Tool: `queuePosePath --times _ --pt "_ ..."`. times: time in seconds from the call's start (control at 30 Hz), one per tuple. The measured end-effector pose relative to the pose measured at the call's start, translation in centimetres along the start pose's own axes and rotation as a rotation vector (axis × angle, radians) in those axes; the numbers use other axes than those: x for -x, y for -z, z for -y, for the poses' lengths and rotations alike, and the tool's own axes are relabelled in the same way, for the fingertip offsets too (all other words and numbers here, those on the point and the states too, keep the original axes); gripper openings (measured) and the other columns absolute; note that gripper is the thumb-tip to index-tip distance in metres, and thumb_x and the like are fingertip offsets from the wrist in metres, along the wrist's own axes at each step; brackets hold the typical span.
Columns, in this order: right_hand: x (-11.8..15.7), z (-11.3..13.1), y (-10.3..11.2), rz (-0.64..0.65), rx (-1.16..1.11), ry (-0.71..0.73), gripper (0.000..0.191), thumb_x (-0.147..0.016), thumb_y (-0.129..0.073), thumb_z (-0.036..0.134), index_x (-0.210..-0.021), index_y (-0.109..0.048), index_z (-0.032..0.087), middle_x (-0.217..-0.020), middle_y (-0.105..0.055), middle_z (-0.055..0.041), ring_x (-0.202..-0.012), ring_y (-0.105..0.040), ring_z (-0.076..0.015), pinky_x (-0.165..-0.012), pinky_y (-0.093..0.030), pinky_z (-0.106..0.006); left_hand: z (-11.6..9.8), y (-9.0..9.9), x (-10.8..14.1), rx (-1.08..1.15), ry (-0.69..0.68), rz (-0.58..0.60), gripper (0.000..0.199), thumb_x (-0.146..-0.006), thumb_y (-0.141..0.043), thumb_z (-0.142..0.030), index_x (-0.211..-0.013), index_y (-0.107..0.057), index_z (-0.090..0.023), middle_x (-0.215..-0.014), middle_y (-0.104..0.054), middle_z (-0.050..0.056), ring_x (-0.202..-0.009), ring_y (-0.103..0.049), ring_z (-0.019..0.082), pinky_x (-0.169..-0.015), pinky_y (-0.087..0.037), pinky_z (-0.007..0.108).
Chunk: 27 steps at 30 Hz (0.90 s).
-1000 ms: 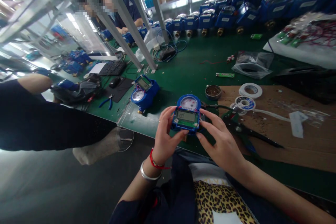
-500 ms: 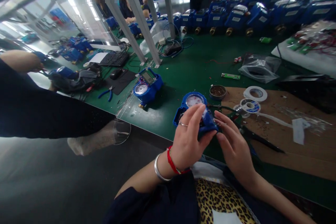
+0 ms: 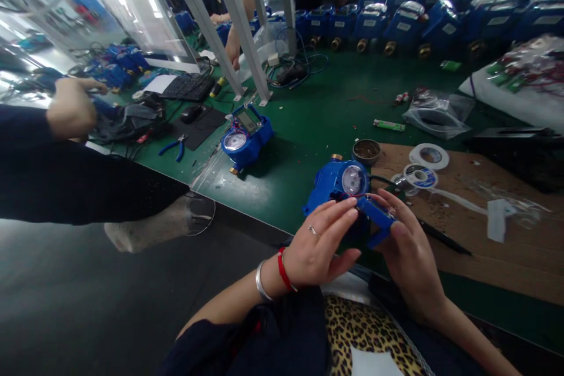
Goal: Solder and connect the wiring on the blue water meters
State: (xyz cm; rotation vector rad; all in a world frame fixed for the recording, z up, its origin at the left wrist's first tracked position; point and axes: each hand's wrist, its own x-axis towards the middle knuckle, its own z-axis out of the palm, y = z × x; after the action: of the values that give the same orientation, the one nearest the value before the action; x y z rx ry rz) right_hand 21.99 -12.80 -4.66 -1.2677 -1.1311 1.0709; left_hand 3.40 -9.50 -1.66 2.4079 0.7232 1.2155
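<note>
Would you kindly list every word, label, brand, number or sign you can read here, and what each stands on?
No text reads clearly:
Handled blue meter, dial face: too blurred.
Blue meter to its left, display: marks too small.
Row of blue meters at the back, white labels: too small.
Spool label: blurred.
Green cylinder: print too small.

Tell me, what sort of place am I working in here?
Most likely a meter assembly or repair workshop: rows of similar blue units line the far side of a green workbench, pliers lie on it, and a blue dial meter sits at the left hand.
</note>
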Motion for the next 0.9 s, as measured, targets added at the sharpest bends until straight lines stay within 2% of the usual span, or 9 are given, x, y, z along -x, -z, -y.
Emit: queuePosePath --times 0.1,0.17,0.23,0.37,0.5,0.67,0.8,0.9 --pt "0.2 -1.1 0.3 -0.101 -0.221 -0.092 0.043 -0.098 -0.034 0.048 -0.132 -0.053 0.028 -0.136 -0.058 -0.0063 -0.122 -0.058 -0.0239 -0.100 -0.049 -0.043 1.1 0.5 -0.4 0.000 0.222 -0.070 0.053 -0.091 -0.052 -0.020 -0.141 -0.035 -0.019 -0.143 -0.043 0.016 -0.133 -0.043 0.026 -0.110 -0.041 0.049" --pt "0.1 -1.9 0.6 -0.153 -0.279 -0.106 0.044 -0.098 -0.031 0.051 -0.124 -0.058 0.028 -0.131 -0.062 -0.0048 -0.120 -0.060 -0.0233 -0.100 -0.050 -0.045 1.6 0.4 -0.9 -0.018 0.353 -0.050 0.051 -0.089 -0.057 -0.026 -0.137 -0.040 -0.020 -0.147 -0.037 0.016 -0.136 -0.039 0.029 -0.111 -0.038 0.051" --pt "0.1 -2.5 1.0 -0.190 -0.340 -0.144 0.044 -0.097 -0.031 0.053 -0.119 -0.062 0.030 -0.125 -0.066 -0.0030 -0.114 -0.064 -0.0227 -0.097 -0.052 -0.047 1.8 0.1 -1.3 -0.023 0.419 0.004 0.057 -0.086 -0.062 -0.031 -0.137 -0.039 -0.019 -0.150 -0.031 0.016 -0.138 -0.034 0.031 -0.113 -0.035 0.053" --pt "-0.2 -2.2 1.4 -0.215 -0.505 -0.255 0.039 -0.096 -0.035 0.054 -0.110 -0.066 0.033 -0.118 -0.070 0.0010 -0.107 -0.067 -0.0197 -0.096 -0.054 -0.044 1.7 -0.6 -1.5 -0.077 0.451 0.045 0.055 -0.089 -0.057 -0.024 -0.139 -0.036 -0.019 -0.152 -0.027 0.016 -0.142 -0.029 0.031 -0.115 -0.032 0.054" --pt "-0.3 -1.3 1.2 -0.217 -0.605 -0.280 0.038 -0.095 -0.038 0.053 -0.105 -0.067 0.031 -0.115 -0.072 0.0011 -0.108 -0.067 -0.0200 -0.100 -0.051 -0.047 1.8 -0.7 -1.4 -0.085 0.473 0.044 0.046 -0.091 -0.047 -0.014 -0.137 -0.040 -0.019 -0.148 -0.034 0.015 -0.139 -0.035 0.029 -0.114 -0.035 0.053" --pt "0.2 -1.1 1.2 -0.243 -0.718 -0.331 0.032 -0.094 -0.043 0.045 -0.097 -0.070 0.028 -0.111 -0.073 -0.0001 -0.113 -0.064 -0.0223 -0.105 -0.046 -0.050 2.6 -0.5 -1.4 -0.093 0.481 -0.013 0.042 -0.092 -0.044 -0.011 -0.133 -0.044 -0.018 -0.144 -0.042 0.015 -0.135 -0.040 0.026 -0.113 -0.035 0.051" --pt "0.7 -1.0 1.3 -0.099 -0.622 -0.270 0.040 -0.094 -0.037 0.042 -0.118 -0.065 0.026 -0.135 -0.060 -0.0036 -0.127 -0.054 -0.0254 -0.109 -0.041 -0.053 3.3 -0.2 -1.2 -0.063 0.485 -0.061 0.040 -0.092 -0.043 -0.010 -0.131 -0.046 -0.018 -0.139 -0.047 0.015 -0.132 -0.044 0.025 -0.112 -0.036 0.050" --pt "0.9 -0.7 1.5 0.002 -0.464 -0.229 0.047 -0.093 -0.035 0.038 -0.133 -0.054 0.024 -0.144 -0.051 -0.0064 -0.129 -0.052 -0.0277 -0.106 -0.044 -0.054 3.7 -0.1 -1.0 -0.047 0.489 -0.089 0.038 -0.091 -0.043 -0.010 -0.129 -0.048 -0.017 -0.136 -0.049 0.015 -0.130 -0.046 0.024 -0.112 -0.037 0.049"
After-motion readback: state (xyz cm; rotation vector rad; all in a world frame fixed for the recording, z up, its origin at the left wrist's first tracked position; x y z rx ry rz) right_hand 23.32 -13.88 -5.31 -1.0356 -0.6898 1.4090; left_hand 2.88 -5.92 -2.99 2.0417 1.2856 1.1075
